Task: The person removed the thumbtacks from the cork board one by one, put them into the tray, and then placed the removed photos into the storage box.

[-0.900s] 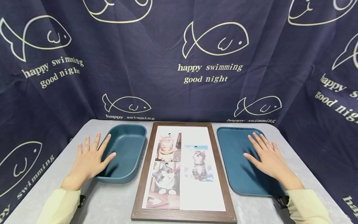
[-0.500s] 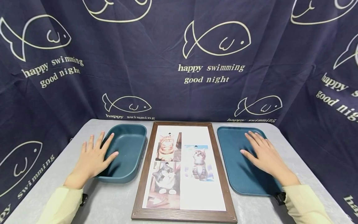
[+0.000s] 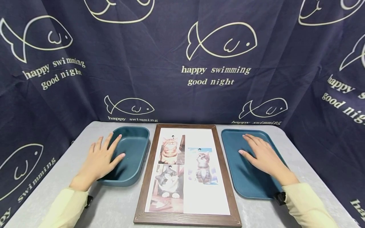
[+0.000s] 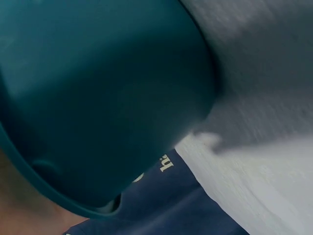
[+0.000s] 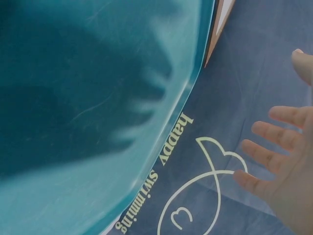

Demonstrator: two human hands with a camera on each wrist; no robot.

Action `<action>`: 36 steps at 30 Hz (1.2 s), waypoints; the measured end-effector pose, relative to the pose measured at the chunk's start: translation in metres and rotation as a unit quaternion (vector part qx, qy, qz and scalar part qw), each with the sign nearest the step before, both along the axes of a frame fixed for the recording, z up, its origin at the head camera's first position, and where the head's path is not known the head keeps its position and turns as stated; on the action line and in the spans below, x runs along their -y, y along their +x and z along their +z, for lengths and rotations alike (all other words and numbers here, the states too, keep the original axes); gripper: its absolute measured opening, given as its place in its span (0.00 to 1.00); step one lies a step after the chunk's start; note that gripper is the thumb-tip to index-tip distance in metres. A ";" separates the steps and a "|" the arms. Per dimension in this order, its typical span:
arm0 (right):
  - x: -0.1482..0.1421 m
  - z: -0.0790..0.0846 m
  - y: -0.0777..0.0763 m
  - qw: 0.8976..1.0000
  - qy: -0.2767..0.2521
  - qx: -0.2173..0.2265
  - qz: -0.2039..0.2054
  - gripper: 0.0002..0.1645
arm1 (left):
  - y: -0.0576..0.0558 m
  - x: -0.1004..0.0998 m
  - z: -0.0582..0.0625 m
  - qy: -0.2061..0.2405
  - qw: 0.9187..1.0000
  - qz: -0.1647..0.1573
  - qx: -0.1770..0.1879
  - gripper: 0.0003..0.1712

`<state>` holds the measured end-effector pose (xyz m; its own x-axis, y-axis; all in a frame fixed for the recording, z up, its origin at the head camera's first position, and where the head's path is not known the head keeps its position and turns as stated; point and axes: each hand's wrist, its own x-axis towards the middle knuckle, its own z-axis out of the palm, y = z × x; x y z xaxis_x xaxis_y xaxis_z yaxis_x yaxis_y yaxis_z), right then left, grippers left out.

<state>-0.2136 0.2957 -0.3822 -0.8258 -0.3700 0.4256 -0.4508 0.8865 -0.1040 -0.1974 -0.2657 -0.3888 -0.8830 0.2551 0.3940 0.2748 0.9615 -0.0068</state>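
My left hand (image 3: pixel 98 161) hovers with spread fingers over the left side of a deep teal bin (image 3: pixel 131 152); it holds nothing. In the left wrist view the bin (image 4: pixel 107 88) fills much of the picture, with a bit of the hand at the lower left. My right hand (image 3: pixel 263 156), fingers extended and holding nothing, is above a shallow teal tray (image 3: pixel 242 180); its shadow falls on the tray in the right wrist view. Between them lies a brown-framed white board (image 3: pixel 206 201) bearing three cat pictures: an orange cat (image 3: pixel 170 152), a grey-and-white cat (image 3: pixel 168 186) and a tabby kitten (image 3: pixel 203 167).
Each cat picture has a small dark pin or hook at its top. Everything stands on a grey table (image 3: pixel 119 205). A navy curtain (image 3: pixel 165 85) printed with white fish and lettering surrounds the table's back and sides.
Both hands have drifted inward: the left slightly right over the bin, the right to the left over the tray. The board, bin and tray have stayed put.
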 end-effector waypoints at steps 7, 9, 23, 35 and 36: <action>0.011 0.001 -0.004 1.000 0.004 0.005 0.012 0.36 | -0.002 -0.006 0.000 -0.009 1.000 -0.016 -0.019 0.41; 0.014 0.000 -0.006 1.000 0.007 0.001 0.018 0.35 | -0.003 -0.008 0.000 -0.008 0.999 -0.023 -0.023 0.41; 0.033 -0.005 -0.018 0.998 0.028 -0.003 0.052 0.33 | -0.003 -0.024 0.001 -0.008 0.998 -0.046 -0.030 0.39; 0.050 -0.005 -0.022 0.996 0.044 0.013 0.074 0.31 | -0.001 -0.044 0.006 -0.007 0.997 -0.069 -0.019 0.37; 0.051 -0.005 -0.023 0.996 0.046 0.013 0.076 0.31 | -0.001 -0.046 0.006 -0.006 0.997 -0.072 -0.018 0.37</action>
<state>-0.2363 0.2449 -0.3872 -0.7672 -0.5283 0.3638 -0.5790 0.8144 -0.0383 -0.1980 -0.2199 -0.3828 -0.8222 0.3834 0.4208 0.4095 0.9118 -0.0305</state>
